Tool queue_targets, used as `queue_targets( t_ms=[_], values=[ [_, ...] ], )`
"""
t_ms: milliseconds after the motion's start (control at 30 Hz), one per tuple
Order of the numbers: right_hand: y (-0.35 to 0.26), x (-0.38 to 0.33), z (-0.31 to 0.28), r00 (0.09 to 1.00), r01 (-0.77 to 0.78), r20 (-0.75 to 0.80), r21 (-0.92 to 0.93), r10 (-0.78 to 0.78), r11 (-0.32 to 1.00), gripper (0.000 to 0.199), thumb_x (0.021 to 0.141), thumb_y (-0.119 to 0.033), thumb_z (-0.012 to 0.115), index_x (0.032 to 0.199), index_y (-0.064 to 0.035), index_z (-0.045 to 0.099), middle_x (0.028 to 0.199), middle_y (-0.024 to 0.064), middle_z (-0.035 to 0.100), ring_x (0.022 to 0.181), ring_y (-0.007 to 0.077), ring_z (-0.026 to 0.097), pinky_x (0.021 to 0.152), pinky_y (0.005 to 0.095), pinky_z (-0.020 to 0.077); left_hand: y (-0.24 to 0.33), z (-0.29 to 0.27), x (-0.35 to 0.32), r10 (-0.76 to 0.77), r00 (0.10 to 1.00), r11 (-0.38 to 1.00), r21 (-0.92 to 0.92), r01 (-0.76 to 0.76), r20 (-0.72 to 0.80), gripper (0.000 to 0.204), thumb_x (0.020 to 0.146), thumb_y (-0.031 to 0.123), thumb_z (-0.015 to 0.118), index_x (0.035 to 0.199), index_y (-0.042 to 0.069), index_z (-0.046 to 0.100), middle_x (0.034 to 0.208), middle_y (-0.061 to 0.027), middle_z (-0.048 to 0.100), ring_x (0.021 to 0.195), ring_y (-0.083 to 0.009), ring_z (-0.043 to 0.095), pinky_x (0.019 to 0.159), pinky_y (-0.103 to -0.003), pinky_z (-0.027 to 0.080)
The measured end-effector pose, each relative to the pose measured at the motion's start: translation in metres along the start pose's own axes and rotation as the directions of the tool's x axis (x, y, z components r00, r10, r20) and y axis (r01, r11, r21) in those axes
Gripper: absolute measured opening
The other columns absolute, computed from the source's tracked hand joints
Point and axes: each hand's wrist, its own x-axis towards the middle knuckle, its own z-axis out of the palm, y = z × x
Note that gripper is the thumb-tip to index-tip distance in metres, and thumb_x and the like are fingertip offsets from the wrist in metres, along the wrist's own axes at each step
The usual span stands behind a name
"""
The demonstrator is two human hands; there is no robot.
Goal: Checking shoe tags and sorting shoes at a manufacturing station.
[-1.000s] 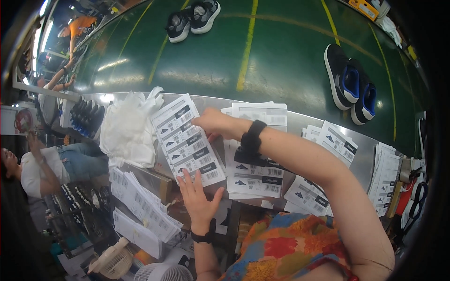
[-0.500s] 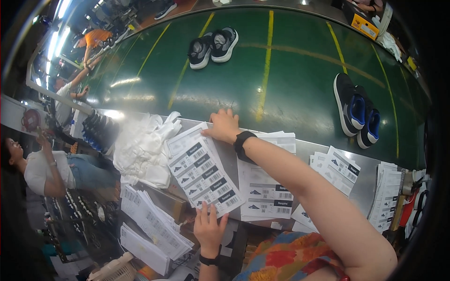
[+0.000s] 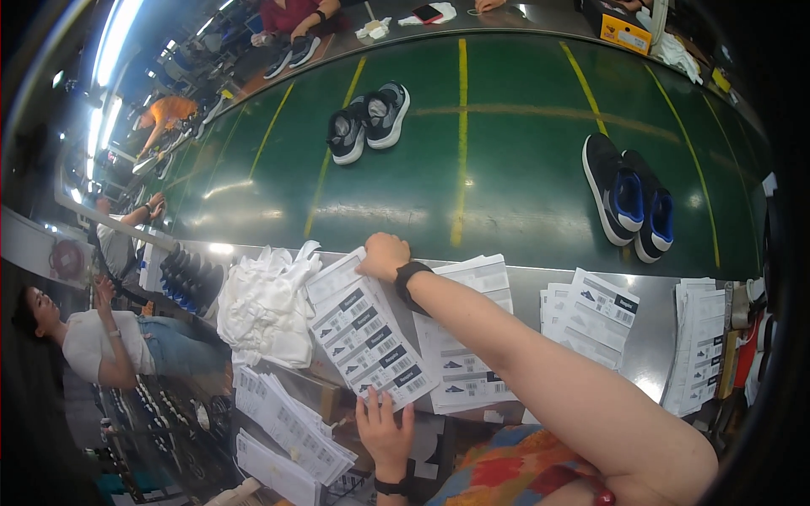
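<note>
A sheet of printed shoe-box labels lies on top of other sheets at the metal edge in front of me. My right hand is at its upper corner, fingers curled in and thumb on the sheet's edge, pinching it. At the lower edge of the same sheet rests my left hand, its fingers apart and their tips on the paper. Under my right forearm lies another stack of label sheets, partly hidden by the arm. A crumpled pile of white cloth or thin paper sits left of the sheets.
Beyond the sheets runs a green belt with yellow lines. It carries grey-black shoes and black shoes with blue lining. More label sheets lie rightward; paper stacks stand lower left. Co-workers are at the far side and left.
My right hand's fingers have gone from stretched out to curled at the sheet's corner. The view has shifted, bringing a co-worker in red holding shoes into sight at the far side.
</note>
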Motion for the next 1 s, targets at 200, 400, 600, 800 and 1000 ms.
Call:
queue_targets(
  t_ms=[200, 400, 600, 800, 1000],
  values=[
    [-0.001, 0.002, -0.012, 0.98, 0.037, -0.2, 0.23, 0.01, 0.973, 0.021, 0.081, -0.012, 0.057, 0.097, -0.0009, 0.066, 0.097, 0.0227, 0.067, 0.095, 0.0425, 0.064, 0.086, 0.0494, 0.05, 0.004, 0.001, -0.003, -0.036, 0.998, 0.998, -0.058, 0.039, 0.046, 0.047, 0.082, 0.025, 0.07, 0.115, -0.007, 0.061, 0.133, -0.0279, 0.051, 0.125, -0.052, 0.042, 0.101, -0.053, 0.039],
    [0.0, -0.01, -0.107, 0.778, 0.363, -0.624, 0.539, 0.071, 0.76, 0.015, 0.088, -0.008, 0.057, 0.096, 0.0004, 0.047, 0.086, 0.0255, 0.065, 0.084, 0.0456, 0.062, 0.072, 0.0485, 0.0476, 0.002, 0.015, 0.018, -0.055, 0.996, 0.998, 0.0, 0.055, 0.075, 0.063, 0.088, 0.039, 0.063, 0.125, -0.011, 0.05, 0.138, -0.0331, 0.042, 0.131, -0.0542, 0.033, 0.104, -0.056, 0.033],
    [0.002, -0.085, -0.202, 0.615, 0.723, -0.758, 0.432, -0.217, 0.539, 0.011, 0.091, -0.002, 0.058, 0.09, -0.0011, 0.047, 0.07, 0.0074, 0.059, 0.063, 0.009, 0.048, 0.057, 0.0254, 0.0404, 0.012, -0.024, 0.063, -0.084, 0.996, 0.971, -0.226, 0.075, -0.031, 0.059, 0.084, 0.025, 0.069, 0.13, -0.007, 0.049, 0.137, -0.0315, 0.044, 0.129, -0.05, 0.039, 0.106, -0.052, 0.033],
    [0.017, -0.174, -0.23, 0.653, 0.718, -0.635, 0.346, -0.412, 0.605, 0.012, 0.09, 0.0, 0.059, 0.101, -0.0008, 0.053, 0.078, 0.0062, 0.063, 0.067, 0.0084, 0.053, 0.063, 0.025, 0.0443, 0.07, -0.06, 0.121, -0.052, 0.998, 0.385, -0.921, 0.054, 0.037, 0.049, 0.085, 0.008, 0.067, 0.128, -0.008, 0.049, 0.119, -0.0166, 0.06, 0.106, -0.0227, 0.06, 0.089, -0.032, 0.048],
    [0.035, -0.238, -0.23, 0.492, 0.538, -0.731, -0.171, -0.473, 0.825, 0.028, 0.083, -0.009, 0.07, 0.106, -0.0001, 0.056, 0.093, 0.016, 0.065, 0.083, 0.0327, 0.062, 0.077, 0.038, 0.0494, 0.126, -0.06, 0.132, -0.017, 0.979, 0.131, -0.97, 0.202, 0.202, 0.016, 0.092, 0.009, 0.065, 0.091, -0.007, 0.067, 0.076, -0.0019, 0.066, 0.068, -0.0041, 0.054, 0.059, -0.018, 0.041]
  ],
)
